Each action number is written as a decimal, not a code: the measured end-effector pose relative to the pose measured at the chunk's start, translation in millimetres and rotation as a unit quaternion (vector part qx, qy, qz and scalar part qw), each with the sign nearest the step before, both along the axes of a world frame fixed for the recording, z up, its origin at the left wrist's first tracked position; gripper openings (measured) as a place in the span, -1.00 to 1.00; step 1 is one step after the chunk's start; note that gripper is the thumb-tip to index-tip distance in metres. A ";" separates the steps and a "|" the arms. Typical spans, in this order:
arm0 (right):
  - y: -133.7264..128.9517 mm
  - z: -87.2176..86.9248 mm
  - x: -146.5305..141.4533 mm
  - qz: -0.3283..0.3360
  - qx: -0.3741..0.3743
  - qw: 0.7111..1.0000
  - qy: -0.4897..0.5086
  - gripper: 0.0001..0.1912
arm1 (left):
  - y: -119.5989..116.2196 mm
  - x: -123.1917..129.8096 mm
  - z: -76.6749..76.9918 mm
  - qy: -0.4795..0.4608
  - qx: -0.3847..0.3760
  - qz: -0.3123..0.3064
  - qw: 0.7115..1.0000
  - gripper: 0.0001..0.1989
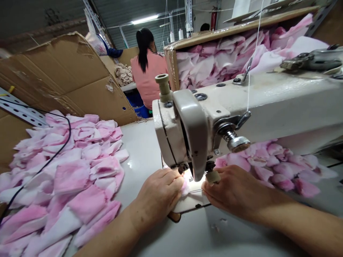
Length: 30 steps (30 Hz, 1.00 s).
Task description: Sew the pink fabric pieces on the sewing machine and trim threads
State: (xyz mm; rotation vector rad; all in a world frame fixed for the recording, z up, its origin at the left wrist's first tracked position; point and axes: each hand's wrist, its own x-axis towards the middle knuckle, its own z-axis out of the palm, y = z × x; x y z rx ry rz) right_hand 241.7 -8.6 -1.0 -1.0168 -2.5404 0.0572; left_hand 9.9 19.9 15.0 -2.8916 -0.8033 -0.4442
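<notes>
workroom: dim, with a lit tube lamp (145, 19) overhead; a pale, glossy tabletop (139, 142) runs beneath the work.
left fingers: the left hand (160, 192) has its fingers bent and close together at a small pink-and-white cloth piece (185, 189); i can't tell a pinch from a press.
right fingers: the right hand (232, 189) keeps its fingers together, tips by the lit needle area; whether they hold cloth i can't tell.
cloth piece: on the machine bed (191, 204), just beside the left fingertips, partly hidden by them.
sewing machine: the cream sewing machine (268, 96) stands over the gap between the hands, its curved front guard (191, 125) blocking part of the view of the needle.
thread: white thread (249, 89) drops to the metal fittings near the tension knob (239, 144).
right pile: pink-and-white pieces (278, 169) lie beyond the right forearm, partly behind the machine.
left pile: a broad, crumpled cloth heap (77, 171), with a black cable (53, 157) across it.
cardboard: a creased brown panel (66, 78) stands behind that heap; an open carton (170, 67) full of similar cloth sits behind the machine.
co-worker: a person (148, 76) in a salmon top, dark hair tied back, near a blue basket (143, 112).
</notes>
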 end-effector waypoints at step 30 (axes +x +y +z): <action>8.8 -5.5 6.6 -0.136 -0.083 0.987 -0.009 -0.77 | -6.3 -1.8 -23.4 -0.044 -0.028 -0.024 0.998 -0.77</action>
